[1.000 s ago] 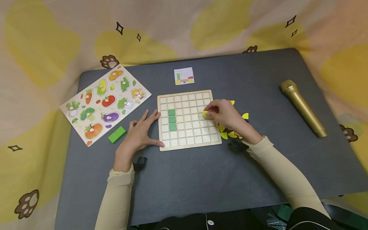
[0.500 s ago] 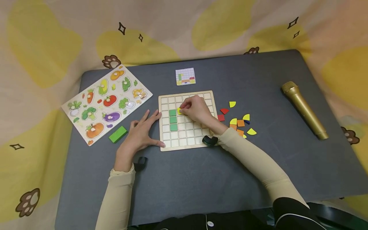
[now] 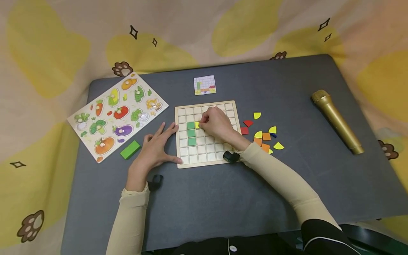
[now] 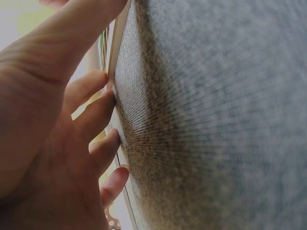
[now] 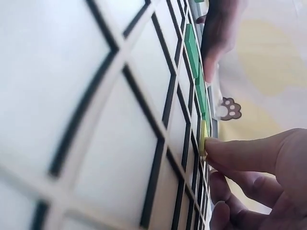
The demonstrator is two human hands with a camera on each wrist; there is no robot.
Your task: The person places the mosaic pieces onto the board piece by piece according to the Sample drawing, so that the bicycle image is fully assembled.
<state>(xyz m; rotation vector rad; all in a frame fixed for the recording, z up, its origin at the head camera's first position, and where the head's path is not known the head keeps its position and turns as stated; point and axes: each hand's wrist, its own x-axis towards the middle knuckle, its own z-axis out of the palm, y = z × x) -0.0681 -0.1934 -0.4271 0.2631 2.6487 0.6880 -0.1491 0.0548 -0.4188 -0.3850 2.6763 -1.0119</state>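
Note:
A wooden grid board lies mid-table, with a column of green square tiles in its cells. My right hand is over the board, pinching a yellow tile at the cell just right of the top green one. In the right wrist view the thumb and a finger are on that yellow tile, which is down at the grid. My left hand rests at the board's left side, fingers spread, thumb at the lower left corner and index fingertip at the left edge.
Loose yellow, orange, red and blue tiles lie right of the board. Behind it is a small pattern card. To the left are a vegetable puzzle board and a green block; far right, a gold microphone.
My right hand has carried the yellow tile left across the board from its right side to the cell beside the green column, then settled slightly. The left hand has stayed put.

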